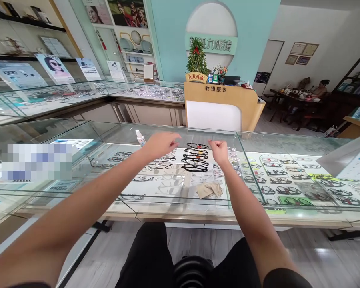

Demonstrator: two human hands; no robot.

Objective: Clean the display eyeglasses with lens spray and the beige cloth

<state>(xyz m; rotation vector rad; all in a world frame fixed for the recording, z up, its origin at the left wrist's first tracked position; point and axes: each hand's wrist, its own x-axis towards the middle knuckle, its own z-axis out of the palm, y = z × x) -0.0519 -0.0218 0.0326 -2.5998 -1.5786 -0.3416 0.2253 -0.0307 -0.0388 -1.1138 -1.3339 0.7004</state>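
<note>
Black sleeves point(285, 278) sit closest to my camera, and from them the left forearm point(102, 180) and right forearm point(249, 196) reach out over a glass-topped surface point(180, 202). My left hand point(164, 142) is released, its fingers loosely bent with a gap between thumb and forefinger. My right hand point(219, 151) is curled up; from this far off I cannot tell whether its fingertips grip anything or touch the nearest frame. Between the two lies a column of black eyeglasses point(195, 165), stacked closely one behind another from mid-surface towards the far edge, the farthest pair level with both hands.

Beyond my left forearm, near the far edge, I see a white spray bottle point(140, 137), upright but slightly tilted. A crumpled beige cloth point(209, 191) lies towards the near edge, in front of the column. Past my right forearm, rows of eyeglasses point(282, 181) fill the right part of the case under the glass. Farther out, across the floor, stands a wooden cashier desk point(252, 100) with a leafy plant point(197, 58) on it.
</note>
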